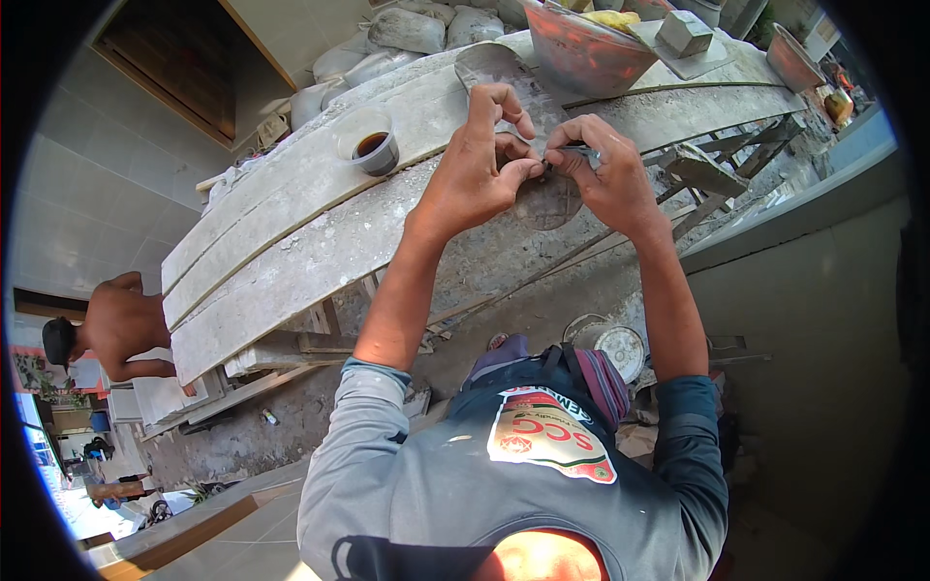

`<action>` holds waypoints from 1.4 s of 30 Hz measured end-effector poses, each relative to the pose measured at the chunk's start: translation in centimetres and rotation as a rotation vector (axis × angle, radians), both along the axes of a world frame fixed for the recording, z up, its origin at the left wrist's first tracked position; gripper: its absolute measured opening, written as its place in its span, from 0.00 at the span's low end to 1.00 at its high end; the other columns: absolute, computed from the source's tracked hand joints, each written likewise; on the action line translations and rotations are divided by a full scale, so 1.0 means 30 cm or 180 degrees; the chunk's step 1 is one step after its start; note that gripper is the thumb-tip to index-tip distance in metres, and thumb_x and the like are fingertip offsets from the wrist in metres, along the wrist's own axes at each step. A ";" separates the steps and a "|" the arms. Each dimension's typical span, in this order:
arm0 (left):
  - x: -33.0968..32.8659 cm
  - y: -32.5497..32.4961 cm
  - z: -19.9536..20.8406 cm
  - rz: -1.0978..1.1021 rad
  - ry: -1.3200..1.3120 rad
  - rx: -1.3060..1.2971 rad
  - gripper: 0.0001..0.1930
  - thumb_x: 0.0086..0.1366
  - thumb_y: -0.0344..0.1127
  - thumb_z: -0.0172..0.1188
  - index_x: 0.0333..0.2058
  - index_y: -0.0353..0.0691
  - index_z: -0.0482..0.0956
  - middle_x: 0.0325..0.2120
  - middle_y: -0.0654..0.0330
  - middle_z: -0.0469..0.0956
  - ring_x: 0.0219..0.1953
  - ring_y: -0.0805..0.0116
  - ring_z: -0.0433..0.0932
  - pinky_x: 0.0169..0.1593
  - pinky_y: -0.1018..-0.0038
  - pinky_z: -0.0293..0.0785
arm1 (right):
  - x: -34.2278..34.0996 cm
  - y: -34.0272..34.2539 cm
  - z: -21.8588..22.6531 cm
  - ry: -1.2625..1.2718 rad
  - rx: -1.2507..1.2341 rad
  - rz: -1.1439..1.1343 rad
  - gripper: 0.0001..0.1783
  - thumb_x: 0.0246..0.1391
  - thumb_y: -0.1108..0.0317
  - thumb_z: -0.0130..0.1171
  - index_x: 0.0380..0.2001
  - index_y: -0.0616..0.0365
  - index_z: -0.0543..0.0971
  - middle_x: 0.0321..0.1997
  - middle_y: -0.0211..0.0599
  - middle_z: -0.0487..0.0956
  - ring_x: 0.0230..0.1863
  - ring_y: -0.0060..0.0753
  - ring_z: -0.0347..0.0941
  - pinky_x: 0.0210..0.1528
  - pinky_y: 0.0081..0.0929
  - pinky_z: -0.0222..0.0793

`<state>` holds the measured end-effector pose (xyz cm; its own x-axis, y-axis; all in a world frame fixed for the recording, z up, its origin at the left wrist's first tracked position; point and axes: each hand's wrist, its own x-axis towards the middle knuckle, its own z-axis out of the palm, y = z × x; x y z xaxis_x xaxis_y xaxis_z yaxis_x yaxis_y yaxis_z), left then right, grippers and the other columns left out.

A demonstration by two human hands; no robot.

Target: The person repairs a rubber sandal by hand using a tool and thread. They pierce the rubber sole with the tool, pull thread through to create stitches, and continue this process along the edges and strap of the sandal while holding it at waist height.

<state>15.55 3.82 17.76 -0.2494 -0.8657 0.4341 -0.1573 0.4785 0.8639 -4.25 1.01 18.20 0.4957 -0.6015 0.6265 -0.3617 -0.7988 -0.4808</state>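
Above the plank table (291, 247), my two hands meet almost fingertip to fingertip. My left hand (475, 179) pinches with thumb and a bent finger, its forefinger arched above. My right hand (618, 179) is closed, thumb against fingers, and a slim greyish piece (581, 150) shows in it. A tiny dark bit sits between the fingertips, too small to name. Behind and below them lies a long, rounded, grey dusty sheet (499, 66). A round, flat, brownish-grey piece (547, 205) shows just under the hands. Left of them stands a clear plastic cup (387, 155) with dark liquid.
A large reddish basin (591, 53) and a grey block (684, 34) stand at the back. Filled sacks (407, 31) lie behind the planks. Wooden supports (712, 174) stick out at right. A white bucket (620, 351) is on the ground. Another person (121, 329) bends at far left.
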 end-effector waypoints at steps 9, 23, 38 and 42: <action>-0.003 -0.008 -0.009 0.0060 0.0267 -0.0212 0.30 0.57 0.12 0.57 0.55 0.41 0.61 0.38 0.58 0.74 0.39 0.72 0.78 0.45 0.74 0.78 | 0.019 -0.012 -0.010 -0.0845 -0.0139 -0.0012 0.06 0.55 0.76 0.64 0.35 0.63 0.77 0.35 0.38 0.81 0.37 0.34 0.78 0.42 0.30 0.72; -0.012 -0.013 -0.014 0.0062 -0.0707 -0.0666 0.24 0.58 0.18 0.61 0.50 0.42 0.64 0.30 0.58 0.78 0.31 0.67 0.79 0.35 0.71 0.73 | -0.023 0.049 -0.063 -0.1069 0.0679 -0.0735 0.04 0.55 0.75 0.65 0.34 0.63 0.81 0.31 0.35 0.82 0.31 0.25 0.76 0.36 0.24 0.71; 0.016 -0.081 0.007 -0.0088 -0.0124 -0.0376 0.22 0.60 0.16 0.59 0.44 0.42 0.58 0.33 0.58 0.76 0.39 0.72 0.76 0.45 0.74 0.74 | -0.037 0.068 -0.009 -0.0568 0.0027 -0.0507 0.06 0.57 0.73 0.64 0.37 0.62 0.83 0.35 0.36 0.80 0.33 0.29 0.77 0.34 0.25 0.73; 0.057 -0.166 0.081 -0.0458 0.0272 -0.0036 0.21 0.62 0.20 0.62 0.44 0.43 0.57 0.36 0.58 0.78 0.42 0.74 0.76 0.47 0.76 0.74 | 0.005 -0.022 0.063 -0.0941 0.0523 -0.0555 0.06 0.59 0.71 0.63 0.37 0.63 0.83 0.32 0.31 0.80 0.31 0.22 0.76 0.31 0.23 0.72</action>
<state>17.27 -1.17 20.17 -0.3322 -0.8186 0.4686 -0.0126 0.5006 0.8656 -4.09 0.36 20.08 0.1894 -0.7653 0.6152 -0.3119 -0.6410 -0.7013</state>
